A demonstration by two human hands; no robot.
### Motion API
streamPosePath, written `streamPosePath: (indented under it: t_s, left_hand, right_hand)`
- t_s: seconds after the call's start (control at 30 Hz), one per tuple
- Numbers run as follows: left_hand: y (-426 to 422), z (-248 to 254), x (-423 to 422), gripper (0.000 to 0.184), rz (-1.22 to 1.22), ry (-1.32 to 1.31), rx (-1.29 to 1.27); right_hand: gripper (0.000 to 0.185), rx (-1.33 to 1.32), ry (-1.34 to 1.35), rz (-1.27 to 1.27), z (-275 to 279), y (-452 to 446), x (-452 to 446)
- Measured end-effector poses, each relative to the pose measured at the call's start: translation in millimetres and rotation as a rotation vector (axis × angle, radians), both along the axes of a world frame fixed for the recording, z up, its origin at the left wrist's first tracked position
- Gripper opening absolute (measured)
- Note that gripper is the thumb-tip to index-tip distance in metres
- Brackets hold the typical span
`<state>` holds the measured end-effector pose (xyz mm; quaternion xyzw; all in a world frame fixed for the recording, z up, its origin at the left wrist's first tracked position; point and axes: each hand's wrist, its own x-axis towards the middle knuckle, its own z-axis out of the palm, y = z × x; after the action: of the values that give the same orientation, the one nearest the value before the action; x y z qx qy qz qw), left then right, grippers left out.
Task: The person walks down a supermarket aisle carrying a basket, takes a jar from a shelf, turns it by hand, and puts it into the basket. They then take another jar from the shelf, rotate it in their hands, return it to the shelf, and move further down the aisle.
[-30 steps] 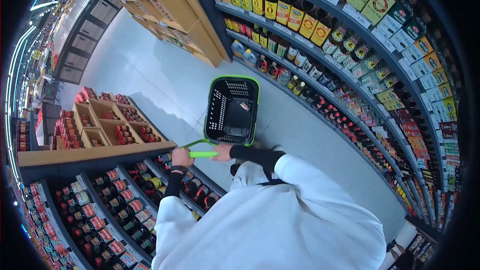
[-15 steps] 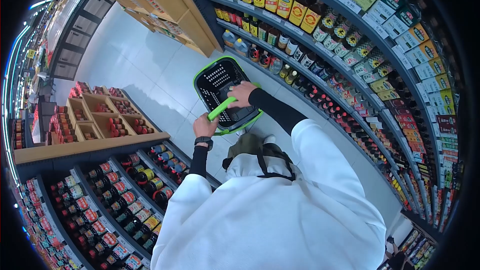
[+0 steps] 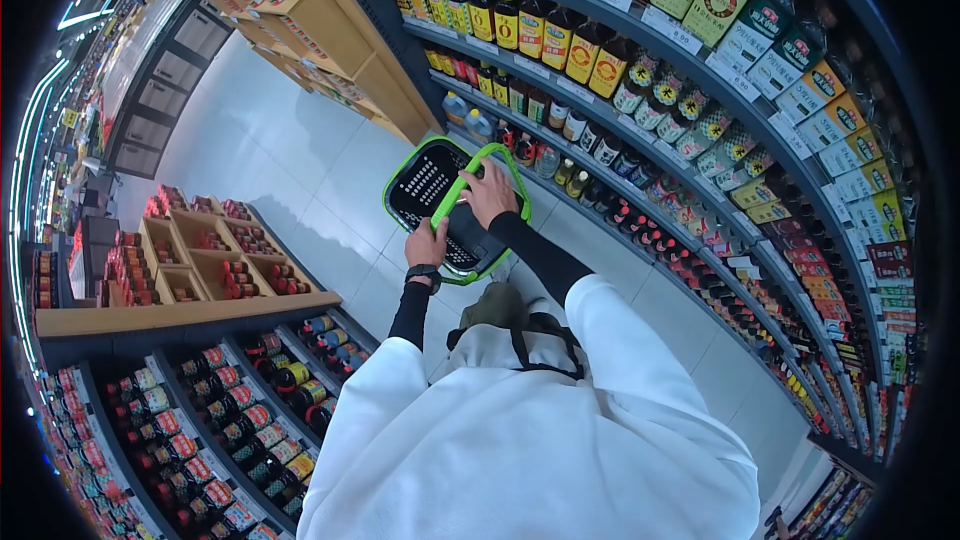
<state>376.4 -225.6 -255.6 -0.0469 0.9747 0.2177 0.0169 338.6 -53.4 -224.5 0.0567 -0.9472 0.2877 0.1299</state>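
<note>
A black shopping basket [image 3: 428, 178] with a bright green rim is in front of my legs, low over the tiled floor. Its perforated inside shows no goods. Across it runs a green handle [image 3: 452, 196]. My left hand [image 3: 427, 243], with a dark watch at the wrist, is closed around the handle's near end. Further along, my right hand [image 3: 489, 194] has its fingers curled over the same handle. Beyond my right hand the green handle bends toward the basket's right side.
To the right, a long curved shelf [image 3: 640, 110] holds bottles and boxed goods with price tags. Wooden display crates [image 3: 210, 255] with red-lidded jars stand at left, above slanted racks of bottles [image 3: 240, 400]. A wooden shelf unit [image 3: 345, 50] stands ahead, and tiled floor [image 3: 290, 155] runs between.
Both hands have moved slightly forward with the handle. More of the handle shows past my right hand, and the basket appears shifted a little and tilted differently.
</note>
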Motion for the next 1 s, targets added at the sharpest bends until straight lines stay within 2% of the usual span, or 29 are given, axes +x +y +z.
streamPosePath:
  t_s: [0.1, 0.13, 0.17, 0.23, 0.4, 0.53, 0.63, 0.8, 1.0]
  left_hand:
    - [-5, -5, -17, 0.045, 0.048, 0.068, -0.012]
    - [-10, -9, -24, 0.045, 0.046, 0.068, 0.011]
    - [-16, -13, -33, 0.046, 0.048, 0.008, 0.033]
    - [-18, -15, -47, 0.046, 0.074, 0.034, 0.004]
    - [-31, -21, -104, 0.049, 0.114, 0.140, 0.024]
    - [-38, -10, -154, 0.051, 0.136, 0.144, -0.015]
    - [-45, -8, -189, 0.049, 0.160, 0.176, -0.044]
    - [-75, -9, -223, 0.048, 0.061, 0.213, -0.171]
    - [-155, -44, -248, 0.049, 0.065, 0.202, -0.181]
  right_hand:
    - [0.030, -0.190, -0.125, -0.019, -12, -7, 0]
    - [0.027, -0.217, -0.087, -0.014, -15, -6, 4]
    - [0.025, -0.328, -0.167, 0.013, -18, -5, 6]
    - [0.022, -0.397, -0.114, 0.016, -43, -2, 9]
    - [0.015, -0.405, -0.312, -0.065, -106, 20, 14]
    - [0.015, -0.322, -0.527, -0.148, -127, 44, 19]
    - [0.015, -0.359, -0.505, -0.236, -148, 63, 23]
    - [0.013, -0.285, -0.636, -0.421, -156, 94, 47]
    - [0.017, -0.137, -0.793, -0.427, -187, 127, 76]
